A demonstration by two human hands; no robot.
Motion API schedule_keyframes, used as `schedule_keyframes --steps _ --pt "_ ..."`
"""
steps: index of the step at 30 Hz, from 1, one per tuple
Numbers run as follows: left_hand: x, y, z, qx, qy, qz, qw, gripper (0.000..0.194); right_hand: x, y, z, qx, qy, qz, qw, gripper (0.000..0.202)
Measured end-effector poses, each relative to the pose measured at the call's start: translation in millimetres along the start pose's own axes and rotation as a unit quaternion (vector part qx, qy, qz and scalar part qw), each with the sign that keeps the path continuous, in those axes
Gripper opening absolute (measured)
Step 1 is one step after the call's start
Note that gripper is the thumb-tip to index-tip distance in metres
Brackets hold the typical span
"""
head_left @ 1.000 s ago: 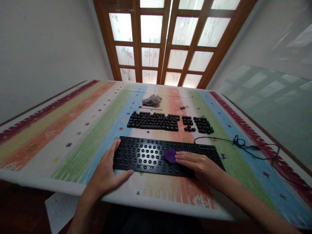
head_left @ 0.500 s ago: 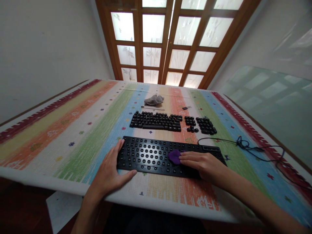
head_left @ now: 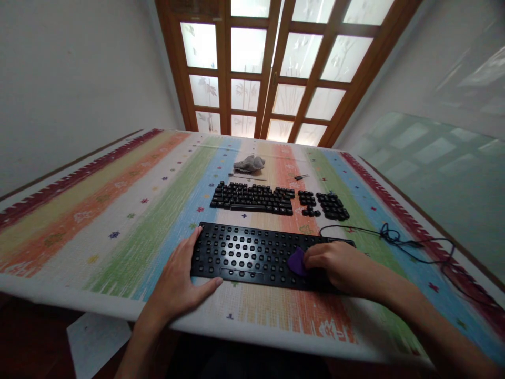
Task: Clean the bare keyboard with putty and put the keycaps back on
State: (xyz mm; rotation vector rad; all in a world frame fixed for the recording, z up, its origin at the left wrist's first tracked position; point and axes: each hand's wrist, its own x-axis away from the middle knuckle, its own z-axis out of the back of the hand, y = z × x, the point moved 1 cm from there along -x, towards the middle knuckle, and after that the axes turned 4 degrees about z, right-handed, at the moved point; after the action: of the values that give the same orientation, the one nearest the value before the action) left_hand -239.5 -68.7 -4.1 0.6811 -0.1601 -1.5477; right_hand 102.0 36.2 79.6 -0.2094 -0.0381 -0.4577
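Note:
A black keyboard base (head_left: 244, 255), stripped of its keycaps, lies flat near the table's front edge. My left hand (head_left: 179, 279) grips its left end, fingers along the side up to the far corner and thumb at the near edge. Bunched in my right hand (head_left: 335, 266) is a purple cloth (head_left: 297, 262), pressed on the right part of the base; that hand hides much of the base's right end. Behind the base, the loose black keycaps (head_left: 252, 199) are laid out in keyboard order, with a number-pad group (head_left: 333, 205) at the right.
A grey cloth bundle (head_left: 249, 163) lies farther back, with a thin stick-like tool (head_left: 248, 177) in front of it. A small black tool with metal prongs (head_left: 300, 177) lies to the right. The keyboard's cable (head_left: 398, 239) trails tangled across the striped tablecloth (head_left: 118, 210).
My right hand has slid right along the base with the purple cloth, and its fingers are more curled. My left hand stays at the left end.

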Motion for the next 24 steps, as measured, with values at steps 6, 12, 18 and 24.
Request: schedule_keyframes --steps 6,12,18,24 --pt "0 0 -0.4 0.014 0.008 -0.012 1.000 0.110 -61 -13 17 -0.013 0.058 0.023 0.998 0.044" --pt "1 3 -0.1 0.029 0.018 -0.005 0.999 0.115 -126 -32 15 -0.054 0.186 0.100 0.976 0.047" --pt "3 6 0.6 0.059 0.018 0.015 0.998 0.118 -180 -45 0 -0.076 0.274 0.131 0.950 0.049" --pt "3 6 2.9 0.039 0.027 -0.005 0.999 0.115 -202 -52 -40 0.021 0.114 0.210 0.971 0.031"
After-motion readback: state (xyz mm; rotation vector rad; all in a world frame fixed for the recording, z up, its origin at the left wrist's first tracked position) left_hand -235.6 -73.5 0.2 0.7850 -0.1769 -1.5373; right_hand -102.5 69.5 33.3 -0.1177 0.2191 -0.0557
